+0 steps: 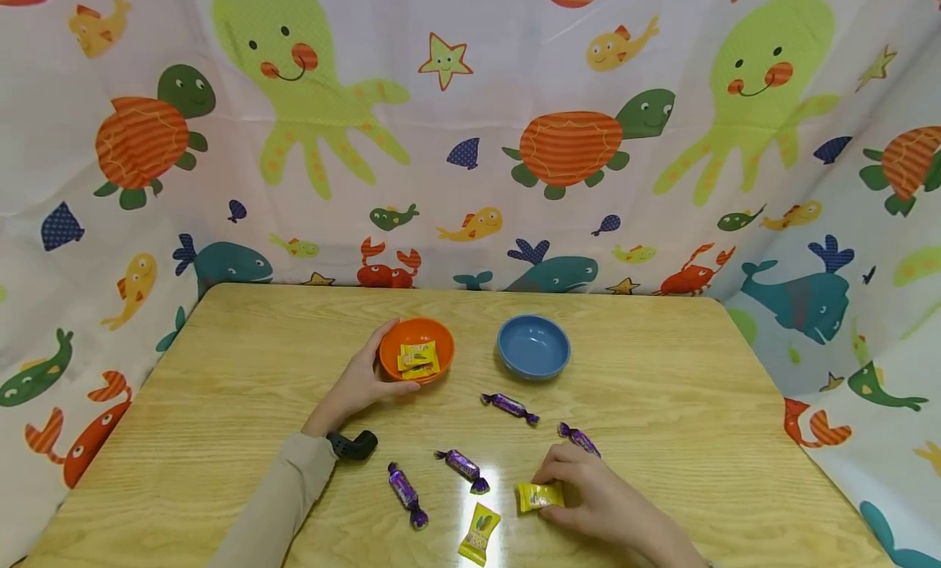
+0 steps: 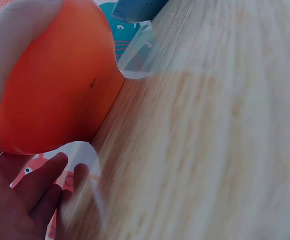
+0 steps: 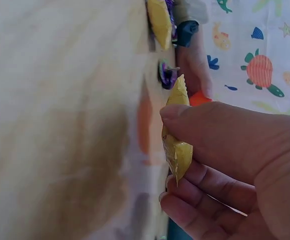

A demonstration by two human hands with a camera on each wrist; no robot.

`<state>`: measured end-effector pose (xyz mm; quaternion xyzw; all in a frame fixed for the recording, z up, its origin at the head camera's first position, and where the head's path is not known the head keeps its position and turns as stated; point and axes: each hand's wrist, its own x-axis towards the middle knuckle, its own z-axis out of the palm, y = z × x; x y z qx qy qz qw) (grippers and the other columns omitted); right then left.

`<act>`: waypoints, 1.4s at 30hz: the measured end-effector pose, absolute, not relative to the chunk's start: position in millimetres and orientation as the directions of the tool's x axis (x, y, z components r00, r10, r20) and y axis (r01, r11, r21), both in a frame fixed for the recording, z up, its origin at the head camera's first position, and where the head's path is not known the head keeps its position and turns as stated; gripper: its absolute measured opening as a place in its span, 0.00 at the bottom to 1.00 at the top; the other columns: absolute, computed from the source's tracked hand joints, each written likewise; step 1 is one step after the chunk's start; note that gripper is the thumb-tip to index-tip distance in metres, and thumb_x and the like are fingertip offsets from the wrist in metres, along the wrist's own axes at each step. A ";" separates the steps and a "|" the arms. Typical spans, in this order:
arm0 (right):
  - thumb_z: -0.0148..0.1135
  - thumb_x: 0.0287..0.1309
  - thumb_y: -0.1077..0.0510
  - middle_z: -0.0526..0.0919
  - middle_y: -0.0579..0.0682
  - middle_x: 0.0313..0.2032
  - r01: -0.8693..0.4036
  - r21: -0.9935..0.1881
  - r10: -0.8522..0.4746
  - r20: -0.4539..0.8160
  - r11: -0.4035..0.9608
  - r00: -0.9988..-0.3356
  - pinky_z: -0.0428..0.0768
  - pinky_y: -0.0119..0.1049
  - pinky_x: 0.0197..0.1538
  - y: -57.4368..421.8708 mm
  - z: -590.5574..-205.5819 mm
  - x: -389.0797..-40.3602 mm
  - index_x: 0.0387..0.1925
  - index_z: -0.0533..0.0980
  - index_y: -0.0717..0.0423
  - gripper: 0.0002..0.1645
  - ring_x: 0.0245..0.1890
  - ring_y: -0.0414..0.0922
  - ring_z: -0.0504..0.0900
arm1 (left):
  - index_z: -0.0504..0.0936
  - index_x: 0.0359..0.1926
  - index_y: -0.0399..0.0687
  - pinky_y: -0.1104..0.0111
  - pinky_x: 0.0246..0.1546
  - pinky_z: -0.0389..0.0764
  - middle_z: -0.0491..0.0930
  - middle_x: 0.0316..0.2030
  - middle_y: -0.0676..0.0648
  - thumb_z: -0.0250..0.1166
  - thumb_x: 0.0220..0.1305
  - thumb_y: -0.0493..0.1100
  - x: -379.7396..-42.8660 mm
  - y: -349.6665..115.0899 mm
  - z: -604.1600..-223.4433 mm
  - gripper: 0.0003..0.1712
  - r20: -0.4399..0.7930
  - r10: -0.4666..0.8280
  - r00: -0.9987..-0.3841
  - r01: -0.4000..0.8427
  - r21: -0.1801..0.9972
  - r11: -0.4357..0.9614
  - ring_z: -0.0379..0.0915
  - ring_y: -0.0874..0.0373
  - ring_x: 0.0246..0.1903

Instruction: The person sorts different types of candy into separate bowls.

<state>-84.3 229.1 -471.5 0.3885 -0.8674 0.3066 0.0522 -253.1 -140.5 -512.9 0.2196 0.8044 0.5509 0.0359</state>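
Note:
My right hand (image 1: 599, 498) pinches a yellow-wrapped candy (image 1: 535, 496) between thumb and fingers, near the table's front. In the right wrist view that candy (image 3: 177, 145) is seen nearly edge-on. My left hand (image 1: 367, 380) holds an orange bowl (image 1: 445, 339) from its left side, thumb along the near wall and fingers round the far side. Several yellow-wrapped candies (image 1: 417, 357) lie in this bowl. The left wrist view shows the bowl's outer wall (image 2: 70, 85) with its base at the tabletop. Another yellow candy (image 1: 479, 534) lies on the table, left of my right hand.
A blue bowl (image 1: 534, 347) stands right of the orange one. Several purple-wrapped candies lie about: one below the blue bowl (image 1: 510, 407), one just beyond my right hand (image 1: 579, 439), others nearer the front (image 1: 463, 467). A patterned curtain (image 1: 470, 102) hangs behind the wooden table (image 1: 662, 372).

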 end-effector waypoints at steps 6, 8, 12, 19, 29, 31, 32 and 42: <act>0.77 0.47 0.62 0.78 0.39 0.38 -0.704 -0.506 -0.636 0.338 0.499 -0.694 0.78 0.31 0.42 224.4 -463.1 -97.6 0.39 0.84 0.50 0.15 0.39 0.36 0.75 | 0.48 0.79 0.50 0.44 0.72 0.49 0.56 0.74 0.45 0.81 0.48 0.51 -252.8 -140.4 -513.7 0.65 0.195 0.394 -0.898 0.322 0.903 0.285 0.51 0.47 0.73; 0.77 0.48 0.62 0.79 0.39 0.38 -0.693 -0.524 -0.635 0.325 0.496 -0.701 0.79 0.32 0.42 221.9 -460.4 -103.7 0.40 0.83 0.50 0.15 0.39 0.36 0.76 | 0.48 0.79 0.50 0.44 0.72 0.49 0.56 0.74 0.45 0.81 0.48 0.51 -252.8 -140.6 -513.3 0.65 0.193 0.393 -0.899 0.319 0.904 0.285 0.51 0.47 0.73; 0.76 0.50 0.63 0.80 0.41 0.39 -0.663 -0.559 -0.634 0.287 0.498 -0.718 0.80 0.34 0.42 217.2 -455.0 -118.8 0.41 0.84 0.52 0.14 0.39 0.37 0.76 | 0.48 0.79 0.51 0.45 0.72 0.49 0.56 0.74 0.46 0.81 0.48 0.51 -253.0 -140.9 -513.2 0.65 0.182 0.391 -0.902 0.309 0.905 0.292 0.51 0.48 0.73; 0.75 0.52 0.63 0.79 0.43 0.38 -0.623 -0.581 -0.615 0.248 0.524 -0.749 0.80 0.41 0.40 204.8 -439.3 -152.8 0.43 0.84 0.53 0.15 0.37 0.41 0.77 | 0.48 0.79 0.54 0.45 0.72 0.48 0.57 0.74 0.47 0.81 0.48 0.52 -253.5 -140.6 -513.0 0.65 0.172 0.384 -0.907 0.298 0.908 0.296 0.51 0.49 0.73; 0.75 0.53 0.61 0.81 0.47 0.38 -0.667 -0.548 -0.626 0.300 0.504 -0.720 0.79 0.42 0.36 166.4 -418.5 -203.2 0.43 0.85 0.54 0.14 0.35 0.44 0.76 | 0.47 0.79 0.53 0.46 0.73 0.47 0.56 0.74 0.43 0.80 0.50 0.43 -254.0 -141.3 -512.8 0.64 0.168 0.394 -0.903 0.298 0.907 0.296 0.50 0.46 0.73; 0.74 0.54 0.60 0.81 0.47 0.38 -0.657 -0.554 -0.629 0.279 0.511 -0.725 0.79 0.41 0.36 156.1 -417.6 -213.4 0.44 0.85 0.55 0.14 0.35 0.46 0.77 | 0.46 0.79 0.51 0.45 0.72 0.47 0.55 0.74 0.41 0.79 0.51 0.42 -253.6 -141.1 -512.2 0.64 0.166 0.395 -0.903 0.299 0.905 0.302 0.50 0.44 0.73; 0.74 0.55 0.60 0.81 0.48 0.38 -0.648 -0.564 -0.629 0.268 0.512 -0.730 0.80 0.41 0.37 150.4 -417.1 -218.3 0.44 0.85 0.56 0.14 0.35 0.46 0.77 | 0.46 0.79 0.49 0.44 0.72 0.46 0.55 0.74 0.40 0.79 0.51 0.41 -253.4 -141.1 -512.1 0.63 0.168 0.395 -0.903 0.299 0.906 0.299 0.50 0.43 0.73; 0.74 0.56 0.56 0.81 0.50 0.39 -0.620 -0.478 -0.590 0.233 0.623 -0.773 0.79 0.38 0.44 94.1 -419.2 -259.1 0.45 0.85 0.56 0.15 0.40 0.46 0.77 | 0.48 0.79 0.55 0.45 0.72 0.51 0.57 0.74 0.45 0.80 0.50 0.49 -251.3 -140.4 -510.1 0.63 0.175 0.395 -0.902 0.302 0.910 0.285 0.53 0.47 0.72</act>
